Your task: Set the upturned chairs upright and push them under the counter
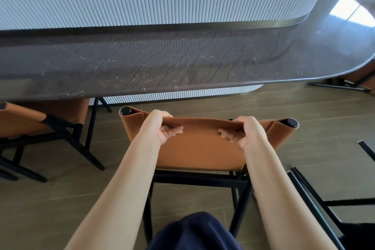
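Note:
A tan leather chair (203, 148) with a black metal frame stands upright in front of me, a little short of the dark marble counter (162, 67). My left hand (162, 128) grips the top edge of its backrest on the left. My right hand (243, 132) grips the same edge on the right. Both hands have fingers curled over the leather. The seat is hidden behind the backrest. A second tan chair (30, 119) at the left sits upright with its front under the counter.
Black chair legs (316, 199) lie across the floor at the lower right. Another chair frame (345, 85) lies on the floor at the far right beyond the counter's rounded end. A ribbed white panel (142, 0) rises behind the counter. My dark trouser knee (192, 231) shows at the bottom.

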`<state>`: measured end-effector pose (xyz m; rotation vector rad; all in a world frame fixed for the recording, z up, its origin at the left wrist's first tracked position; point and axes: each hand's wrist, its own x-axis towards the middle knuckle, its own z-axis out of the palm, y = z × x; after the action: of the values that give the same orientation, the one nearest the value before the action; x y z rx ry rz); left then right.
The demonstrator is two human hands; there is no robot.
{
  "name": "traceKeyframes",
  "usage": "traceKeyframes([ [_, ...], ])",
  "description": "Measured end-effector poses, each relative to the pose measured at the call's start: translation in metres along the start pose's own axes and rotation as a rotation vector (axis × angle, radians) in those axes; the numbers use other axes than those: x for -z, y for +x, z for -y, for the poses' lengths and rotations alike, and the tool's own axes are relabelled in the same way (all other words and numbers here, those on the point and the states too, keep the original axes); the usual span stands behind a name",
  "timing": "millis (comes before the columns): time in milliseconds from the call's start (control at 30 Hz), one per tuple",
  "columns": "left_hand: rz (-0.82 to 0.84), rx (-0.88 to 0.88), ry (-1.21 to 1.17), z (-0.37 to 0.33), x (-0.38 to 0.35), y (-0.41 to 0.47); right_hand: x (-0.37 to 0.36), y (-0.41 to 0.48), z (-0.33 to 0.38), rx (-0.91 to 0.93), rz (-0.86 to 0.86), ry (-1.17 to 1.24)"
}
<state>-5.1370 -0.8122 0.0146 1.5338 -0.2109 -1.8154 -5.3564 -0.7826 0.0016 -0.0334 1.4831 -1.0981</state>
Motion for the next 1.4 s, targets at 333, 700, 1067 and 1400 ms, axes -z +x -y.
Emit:
traceKeyframes([
  [333,-0.03,-0.005,0.02,-0.019,-0.015,0.005,-0.013,0.009,0.025,-0.033,-0.004,0.001],
  [700,-0.086,-0.025,0.047,-0.029,-0.03,0.008,-0.015,0.021,0.03,-0.01,0.039,0.041],
  [1067,-0.163,-0.04,0.03,-0.08,-0.004,0.028,-0.079,0.018,0.043,0.059,0.132,0.058],
  [1400,-0.182,-0.145,-0.083,-0.163,0.035,0.054,-0.184,0.042,0.059,0.038,0.16,0.097],
])
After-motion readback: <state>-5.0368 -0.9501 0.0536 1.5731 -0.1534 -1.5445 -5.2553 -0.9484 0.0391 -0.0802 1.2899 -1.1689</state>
